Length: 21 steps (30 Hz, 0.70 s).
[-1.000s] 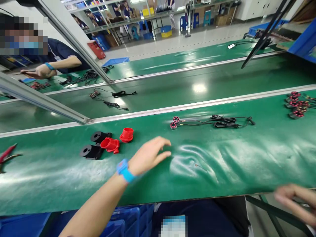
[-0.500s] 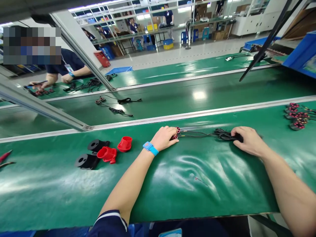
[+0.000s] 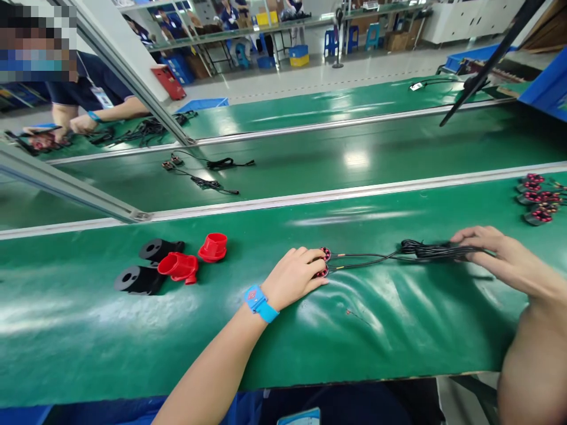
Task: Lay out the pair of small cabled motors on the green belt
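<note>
The left hand [image 3: 295, 276] rests on the green tabletop [image 3: 310, 330], its grip curled down over two small round coil parts [image 3: 325, 261] with red windings, fingertips covering most of them. A blue wristband [image 3: 260, 303] sits on that wrist. From the coil parts, thin black wires [image 3: 367, 258] run rightward across the tabletop to a bundled black cable coil [image 3: 427, 250]. The right hand [image 3: 505, 257] lies flat over the far end of that bundle, fingers stretched out and touching the cable from above; its grip is loose rather than closed around it.

To the left of the left hand, well apart, lie two black round housings [image 3: 140, 271] and two red plastic caps [image 3: 195, 260], grouped close together. At the right edge of the tabletop sits a small cluster of more red-wound coil parts [image 3: 538, 199].

Beyond a metal rail [image 3: 336, 195] is a darker green conveyor belt [image 3: 354, 156] carrying another wired set [image 3: 201, 174]. On the far side, at upper left, another person's hands [image 3: 73, 124] work over a heap of black cables [image 3: 142, 130]. A slanted metal frame post [image 3: 128, 71] crosses the upper left.
</note>
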Available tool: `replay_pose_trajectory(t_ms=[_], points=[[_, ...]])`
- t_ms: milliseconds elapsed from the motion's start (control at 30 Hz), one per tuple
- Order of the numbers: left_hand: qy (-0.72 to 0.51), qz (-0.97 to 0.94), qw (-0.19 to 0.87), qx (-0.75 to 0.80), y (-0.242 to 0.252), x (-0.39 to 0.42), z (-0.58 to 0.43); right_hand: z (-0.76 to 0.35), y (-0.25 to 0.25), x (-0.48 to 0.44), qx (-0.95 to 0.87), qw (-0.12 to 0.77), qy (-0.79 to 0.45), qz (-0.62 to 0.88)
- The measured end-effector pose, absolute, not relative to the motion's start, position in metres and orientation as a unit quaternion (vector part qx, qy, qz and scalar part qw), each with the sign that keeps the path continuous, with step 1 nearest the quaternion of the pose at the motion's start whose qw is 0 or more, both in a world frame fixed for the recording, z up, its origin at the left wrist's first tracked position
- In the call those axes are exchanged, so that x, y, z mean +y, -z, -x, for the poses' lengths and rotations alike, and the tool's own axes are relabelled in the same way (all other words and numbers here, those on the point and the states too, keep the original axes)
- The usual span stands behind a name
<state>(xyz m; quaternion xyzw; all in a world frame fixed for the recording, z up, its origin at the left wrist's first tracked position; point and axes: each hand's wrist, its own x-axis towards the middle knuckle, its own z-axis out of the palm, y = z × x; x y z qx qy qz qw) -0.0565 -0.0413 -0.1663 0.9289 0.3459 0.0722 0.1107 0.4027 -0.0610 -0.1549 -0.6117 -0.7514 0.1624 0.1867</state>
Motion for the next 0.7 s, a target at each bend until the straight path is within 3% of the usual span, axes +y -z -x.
replay_pose_trajectory(t_ms=[100,267,400,500,700], points=[[-0.083,-0.921,0.122,0.362,0.168,-0.048,0.063,-0.396,0.158,-0.058,-0.744,0.173,-0.12,0.635],[-0.081,-0.927,0.114,0.349,0.169,-0.049,0.067,-0.38,0.153,-0.052,-0.7,0.316,-0.126,0.628],[-0.082,-0.927,0.108,0.349,0.167,-0.048,0.073,-0.379,0.143,-0.061,-0.707,0.276,-0.208,0.617],[-0.075,-0.926,0.107,0.355,0.166,-0.048,0.078,-0.377,0.143,-0.065,-0.675,0.298,-0.166,0.654],[-0.075,-0.921,0.123,0.363,0.166,-0.047,0.081,-0.359,0.153,-0.057,-0.759,0.113,-0.172,0.618]])
